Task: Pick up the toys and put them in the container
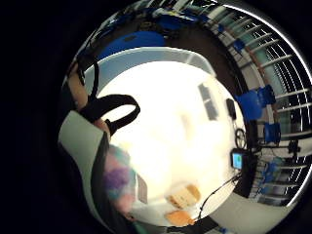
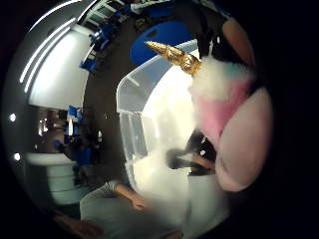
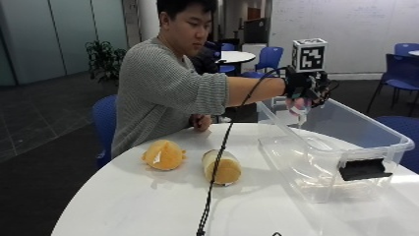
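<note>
My gloved right hand [image 3: 306, 88] hangs over the near end of the clear plastic container [image 3: 288, 147] and grips a plush unicorn [image 3: 298, 106]. In the thumb side palm view the unicorn [image 2: 234, 114] sits close to the palm, with a gold horn [image 2: 174, 55], white fluff and pink parts, and the container [image 2: 137, 124] lies below it. A pastel part of the plush [image 1: 117, 175] shows beside the palm in the little finger side view. On the white table [image 3: 131, 201] an orange round toy [image 3: 164, 155] and a cream and yellow roll-shaped toy [image 3: 221, 167] lie left of the container.
The bare left hand [image 3: 199, 123] rests on the table's far edge. A black cable [image 3: 216, 167] runs from the glove across the table beside the roll-shaped toy. The container has a black latch [image 3: 363, 168] at its near right end. Blue chairs [image 3: 272, 56] stand behind.
</note>
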`<move>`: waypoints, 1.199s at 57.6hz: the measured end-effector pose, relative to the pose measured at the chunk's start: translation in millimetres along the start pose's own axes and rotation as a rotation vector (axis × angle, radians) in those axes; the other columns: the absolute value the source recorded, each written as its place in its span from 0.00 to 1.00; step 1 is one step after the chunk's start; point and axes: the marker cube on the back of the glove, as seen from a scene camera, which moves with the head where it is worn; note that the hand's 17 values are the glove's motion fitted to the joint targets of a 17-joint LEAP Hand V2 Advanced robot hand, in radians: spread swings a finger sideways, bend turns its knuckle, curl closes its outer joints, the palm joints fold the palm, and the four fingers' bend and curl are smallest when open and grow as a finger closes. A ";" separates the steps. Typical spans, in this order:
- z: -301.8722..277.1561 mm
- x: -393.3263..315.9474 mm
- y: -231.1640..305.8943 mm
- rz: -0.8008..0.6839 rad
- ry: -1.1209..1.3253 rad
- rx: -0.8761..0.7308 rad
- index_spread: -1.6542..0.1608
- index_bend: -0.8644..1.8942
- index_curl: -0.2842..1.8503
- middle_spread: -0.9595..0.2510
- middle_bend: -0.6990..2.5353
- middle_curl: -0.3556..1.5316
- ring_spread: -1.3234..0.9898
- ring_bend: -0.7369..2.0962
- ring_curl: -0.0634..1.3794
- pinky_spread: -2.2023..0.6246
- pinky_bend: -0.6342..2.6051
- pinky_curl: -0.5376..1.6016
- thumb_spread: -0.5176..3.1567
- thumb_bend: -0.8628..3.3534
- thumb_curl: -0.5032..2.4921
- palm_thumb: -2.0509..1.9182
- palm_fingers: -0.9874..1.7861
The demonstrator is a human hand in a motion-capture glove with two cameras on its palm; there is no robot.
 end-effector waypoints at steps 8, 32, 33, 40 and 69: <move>27.2 -17.9 -9.3 -0.042 -0.025 -0.049 0.70 0.36 0.24 0.53 0.30 0.54 0.39 0.63 0.41 0.62 0.53 0.44 0.36 0.20 0.48 0.68 0.65; 82.1 -8.3 -2.9 0.041 0.059 -0.444 0.71 0.34 0.21 0.57 0.24 0.50 0.42 0.61 0.41 0.66 0.61 0.47 0.46 0.20 0.43 0.61 0.43; 81.4 -7.6 -2.2 0.040 0.064 -0.449 0.71 0.35 0.21 0.58 0.24 0.50 0.42 0.60 0.41 0.67 0.61 0.47 0.47 0.20 0.42 0.61 0.41; 63.2 -6.4 1.4 0.018 0.032 -0.384 0.72 0.36 0.21 0.62 0.25 0.45 0.46 0.55 0.35 0.71 0.64 0.46 0.49 0.20 0.39 0.58 0.33; -53.6 125.9 234.3 -0.125 -0.190 -0.100 0.72 0.37 0.25 0.66 0.26 0.37 0.52 0.45 0.27 0.77 0.58 0.41 0.51 0.20 0.30 0.51 0.30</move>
